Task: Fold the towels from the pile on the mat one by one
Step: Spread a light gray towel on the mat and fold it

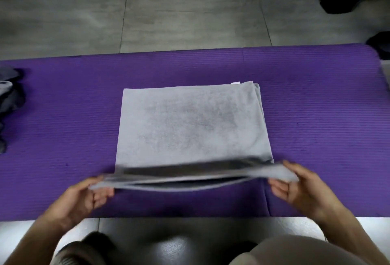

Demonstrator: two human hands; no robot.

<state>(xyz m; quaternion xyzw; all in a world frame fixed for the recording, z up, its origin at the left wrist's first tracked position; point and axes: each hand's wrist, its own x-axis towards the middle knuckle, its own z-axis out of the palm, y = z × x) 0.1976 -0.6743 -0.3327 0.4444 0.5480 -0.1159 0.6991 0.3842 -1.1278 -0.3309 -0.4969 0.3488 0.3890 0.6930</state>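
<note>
We see a grey towel of soft terry cloth, its nap matt and slightly mottled, darker in the middle where the pile is brushed. A small white fabric tag shows at its far edge. It lies on a purple mat of matt foam, finely ribbed in long parallel lines. Beyond the mat we see a floor of large grey tiles with a streaked, stone-like, dull finish and thin grout joints; near us the floor looks glossy and reflects light. At the left edge a pile of crumpled grey cloth rests on the mat.
</note>
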